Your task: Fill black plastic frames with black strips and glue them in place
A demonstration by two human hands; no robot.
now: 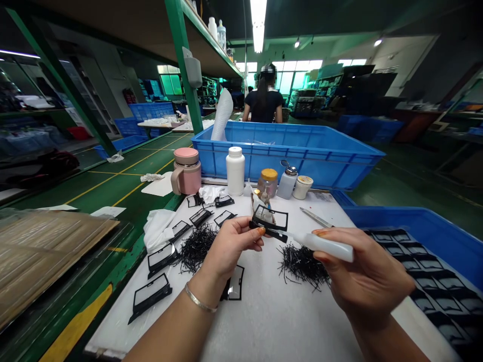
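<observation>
Nearest to us come our own forearms (171, 319), with a metal bracelet (199, 300) on the left wrist. Our left hand (234, 240) is nearly closed, pinching a black-edged frame (270, 224) that we hold tilted above the middle of the surface (279, 322). Our right hand (365, 270) curls round a white squeeze bottle (328, 246), nearly level, its thin nozzle pointing to the frame's lower edge; we cannot tell whether the tip touches it. The two hands are near each other but apart. One pile of short black strips (195, 247) lies beside our left forearm, a second pile (304, 265) below the squeeze bottle. Another frame (240, 282) sits partly hidden behind our left wrist, and more loose frames (154, 300) are spread to the left, near a white cloth (157, 232). A slim metal tool (316, 217) lies beyond the squeeze bottle. Along the far edge we see a pink mug (190, 176), a capped bottle (236, 173), a yellow-lidded jar (268, 176), a grey bottle (287, 183) and a small tub (302, 189). A blue crate (283, 158) stands behind them; a second crate (407, 217) on the right holds rows of framed pieces (430, 281).
</observation>
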